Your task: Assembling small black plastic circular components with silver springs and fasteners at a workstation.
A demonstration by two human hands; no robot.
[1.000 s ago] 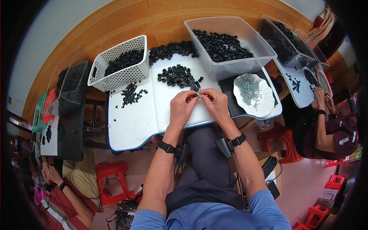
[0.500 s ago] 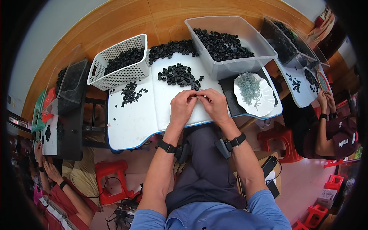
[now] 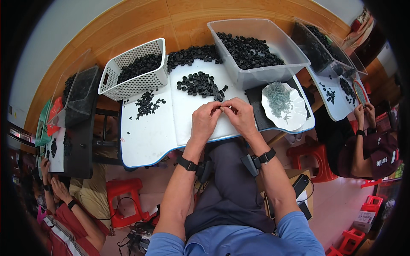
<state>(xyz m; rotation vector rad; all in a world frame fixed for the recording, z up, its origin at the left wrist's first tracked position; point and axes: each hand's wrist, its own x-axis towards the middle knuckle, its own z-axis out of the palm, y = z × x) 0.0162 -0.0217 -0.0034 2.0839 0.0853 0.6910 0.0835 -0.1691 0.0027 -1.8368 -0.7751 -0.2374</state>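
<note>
Over the near middle of the white table, my left hand and my right hand meet fingertip to fingertip. Both are closed in a pinch, thumbs against index fingers. What sits between them is too small and covered to make out. Just beyond the fingertips lies a loose pile of small round black parts. Right of my right hand, a white scalloped plate holds a heap of thin grey-green pieces. Left of my left hand, smaller black parts are scattered on the table.
At the back stand a white perforated basket and a clear plastic bin, both holding black parts. More black parts lie between them. The plate rests on a black mat. People work at both sides; red stools stand below.
The fingertips have shifted slightly and pressed closer, so the dark bit seen between them before is now mostly covered. Both hands stay in nearly the same place.
</note>
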